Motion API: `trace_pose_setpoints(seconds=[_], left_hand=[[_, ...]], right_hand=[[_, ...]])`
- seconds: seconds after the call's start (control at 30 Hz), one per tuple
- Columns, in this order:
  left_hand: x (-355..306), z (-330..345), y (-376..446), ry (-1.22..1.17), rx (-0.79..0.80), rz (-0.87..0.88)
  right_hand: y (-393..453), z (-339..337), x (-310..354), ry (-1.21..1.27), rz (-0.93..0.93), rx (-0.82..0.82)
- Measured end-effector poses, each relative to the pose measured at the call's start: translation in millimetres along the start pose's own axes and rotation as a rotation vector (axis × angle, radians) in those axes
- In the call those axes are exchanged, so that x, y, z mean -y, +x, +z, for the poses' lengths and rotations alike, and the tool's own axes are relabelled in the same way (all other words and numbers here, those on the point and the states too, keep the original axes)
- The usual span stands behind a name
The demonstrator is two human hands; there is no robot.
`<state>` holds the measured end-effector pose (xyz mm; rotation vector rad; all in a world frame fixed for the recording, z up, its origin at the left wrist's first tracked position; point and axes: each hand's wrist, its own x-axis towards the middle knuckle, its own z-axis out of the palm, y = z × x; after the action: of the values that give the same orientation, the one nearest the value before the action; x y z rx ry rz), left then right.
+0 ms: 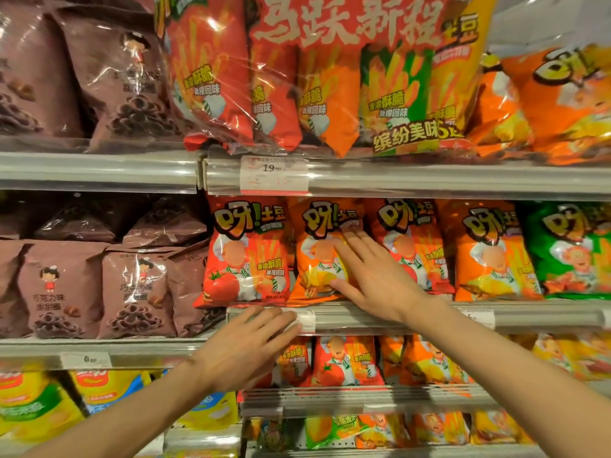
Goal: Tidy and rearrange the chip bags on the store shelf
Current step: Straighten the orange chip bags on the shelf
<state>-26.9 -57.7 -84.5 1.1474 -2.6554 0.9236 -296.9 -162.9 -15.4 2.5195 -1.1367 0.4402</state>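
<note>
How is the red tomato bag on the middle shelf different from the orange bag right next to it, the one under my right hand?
The red tomato bag is red with a tomato printed low on its front; the orange bag is orange with yellow chips there. The right hand lies flat with straight fingers on the orange bag, while no hand touches the red one. The red bag stands left of the orange one. Both stand upright and share the same logo and chef design.

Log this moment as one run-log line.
right hand: flat on orange chip bag | left hand: open, at shelf edge | phase: straightening
</note>
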Motion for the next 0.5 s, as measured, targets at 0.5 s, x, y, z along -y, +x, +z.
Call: trace_pose_setpoints(seconds=[0.5], left_hand=[[4,7,-14,-0.007,-0.002,-0.005]], right_hand=[[-2,9,19,0.008,0.045,-0.067]])
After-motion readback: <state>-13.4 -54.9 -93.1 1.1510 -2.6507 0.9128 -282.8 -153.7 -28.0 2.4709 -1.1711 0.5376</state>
